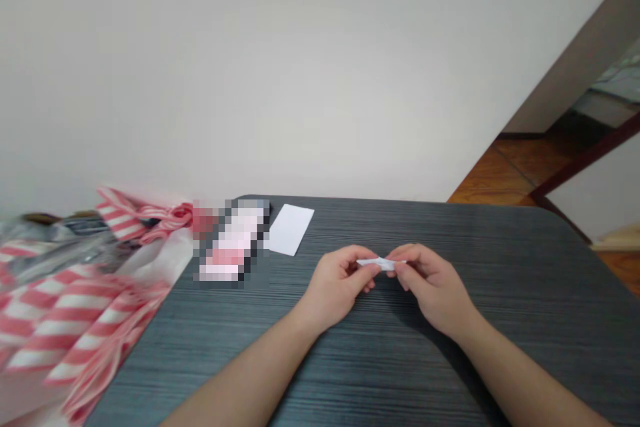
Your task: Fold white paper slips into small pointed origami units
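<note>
Both my hands meet over the middle of a dark grey table (500,293). My left hand (337,283) pinches one end of a small folded white paper strip (383,263). My right hand (433,283) pinches the other end. The strip is held just above the tabletop, with fingers of both hands curled round it. A flat white paper rectangle (291,229) lies on the table beyond my left hand, apart from it.
A red and white striped plastic bag (75,320) fills the table's left side. A pixelated pink and white item (231,243) lies beside the white paper. A white wall stands behind the table. Wooden floor and a doorway (575,147) show at right.
</note>
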